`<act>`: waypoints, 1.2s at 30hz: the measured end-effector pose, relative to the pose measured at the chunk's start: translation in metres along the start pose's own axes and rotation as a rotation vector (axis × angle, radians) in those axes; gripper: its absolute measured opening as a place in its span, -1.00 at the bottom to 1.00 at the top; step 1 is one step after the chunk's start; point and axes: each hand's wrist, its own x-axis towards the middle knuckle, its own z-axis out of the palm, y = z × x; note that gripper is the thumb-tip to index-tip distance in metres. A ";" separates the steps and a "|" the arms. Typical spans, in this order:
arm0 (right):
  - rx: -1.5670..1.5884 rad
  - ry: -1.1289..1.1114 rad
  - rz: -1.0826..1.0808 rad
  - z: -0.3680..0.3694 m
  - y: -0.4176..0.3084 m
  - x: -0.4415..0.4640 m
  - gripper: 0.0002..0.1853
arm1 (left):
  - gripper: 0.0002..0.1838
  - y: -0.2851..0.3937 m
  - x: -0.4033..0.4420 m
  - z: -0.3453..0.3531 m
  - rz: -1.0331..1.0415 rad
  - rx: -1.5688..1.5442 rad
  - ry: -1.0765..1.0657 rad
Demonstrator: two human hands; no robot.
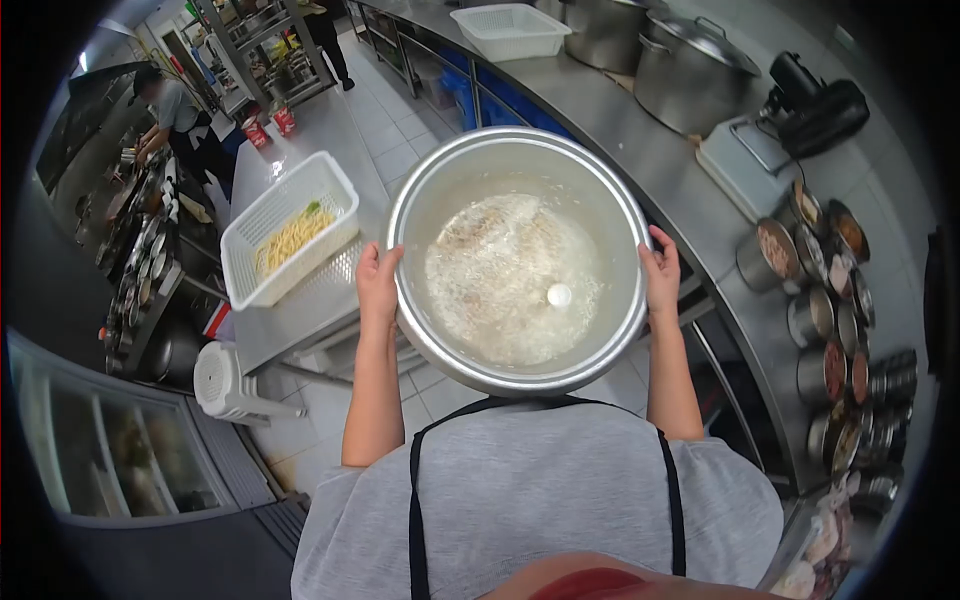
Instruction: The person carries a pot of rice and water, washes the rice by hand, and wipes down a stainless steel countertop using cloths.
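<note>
Between my hands is a large round metal pot (420, 345), held in front of my chest with its open top facing up. Cloudy whitish liquid with rice-like grains (500, 270) covers its bottom, and a small white round object (559, 295) shows in it. My left hand (378, 280) grips the rim on the left side, thumb on top. On the opposite side, my right hand (660, 270) clasps the rim the same way. The fingers under the rim are partly hidden.
On the steel table to the left stands a white basket (240, 285) of noodle-like strips, with red cans (256, 132) behind. A steel counter (640, 150) on the right bears big pots (690, 80), a scale (745, 165) and several food containers (768, 255). Another person (185, 115) works far left.
</note>
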 end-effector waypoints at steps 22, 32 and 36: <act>0.189 -0.341 0.139 0.282 0.104 0.426 -0.57 | -0.76 0.019 0.412 0.034 0.153 0.410 0.416; 0.243 -0.377 0.195 0.497 0.160 0.550 -0.59 | -0.80 0.056 0.625 -0.040 0.283 0.178 0.344; 0.232 -0.335 0.240 0.546 0.178 0.596 -0.61 | -0.80 0.052 0.703 -0.060 0.210 0.178 0.314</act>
